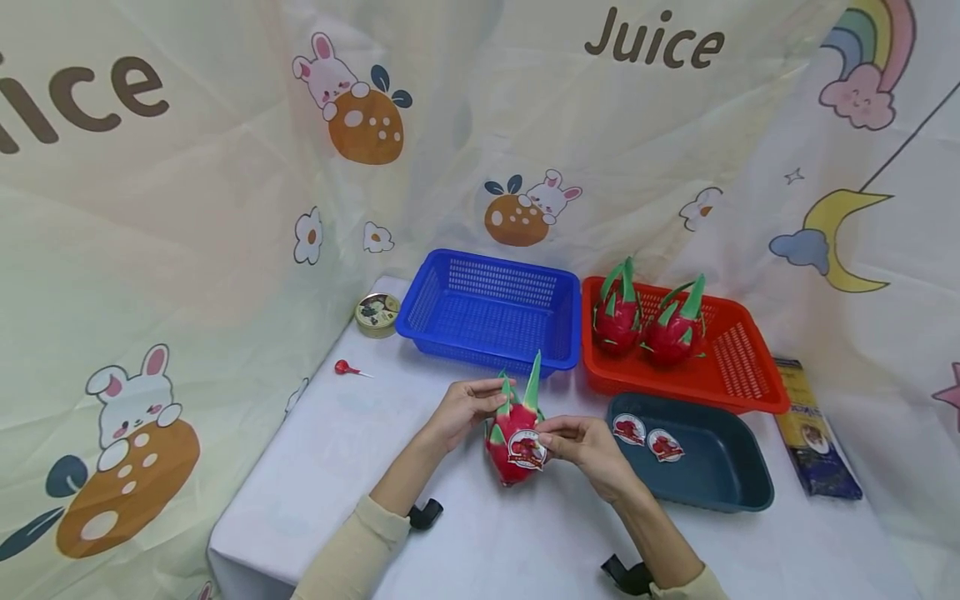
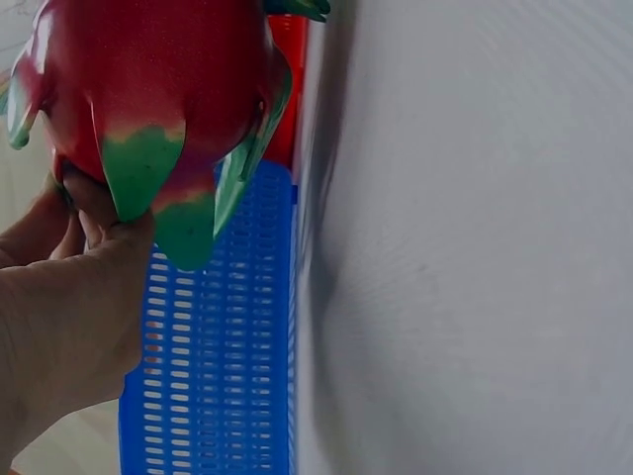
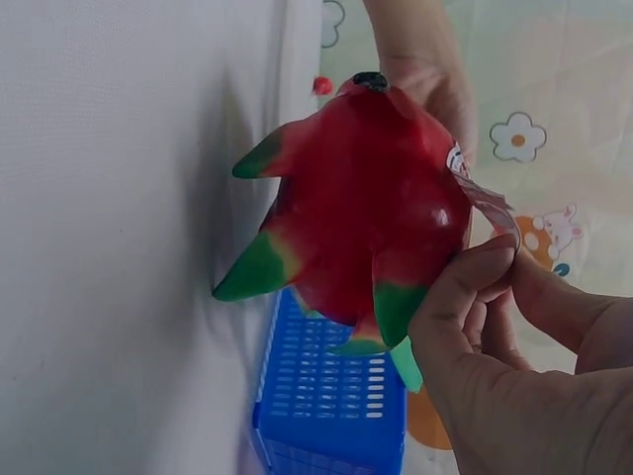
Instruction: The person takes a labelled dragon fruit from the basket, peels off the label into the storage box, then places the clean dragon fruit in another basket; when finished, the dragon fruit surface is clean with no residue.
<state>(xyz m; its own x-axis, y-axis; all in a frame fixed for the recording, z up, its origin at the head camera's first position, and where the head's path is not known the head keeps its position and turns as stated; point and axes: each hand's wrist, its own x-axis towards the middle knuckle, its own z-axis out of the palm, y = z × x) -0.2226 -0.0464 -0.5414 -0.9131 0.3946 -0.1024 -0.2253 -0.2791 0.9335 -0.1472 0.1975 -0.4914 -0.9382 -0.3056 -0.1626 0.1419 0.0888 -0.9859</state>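
Red dragon fruit (image 1: 512, 446) is gripped by the left hand (image 1: 465, 408) while its sticker (image 1: 527, 450) is pinched by the right hand (image 1: 581, 446). Peeling seems underway; a steady pull toward the dark tray (image 1: 720, 492) at 3 o'clock is called for next.

Blue perforated plastic basket (image 1: 487, 310) sat at table's back, touching red perforated plastic basket (image 1: 731, 367) with two red dragon fruits (image 1: 647, 321) inside. Dark teal plastic tray (image 1: 712, 467) held two round stickers (image 1: 647, 437). Round tin (image 1: 377, 313), red lollipop (image 1: 347, 367), dark printed packet (image 1: 816, 437) lay on white tablecloth (image 1: 337, 467).

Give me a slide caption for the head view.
Left hand steadies a dragon fruit while right hand pinches its sticker.
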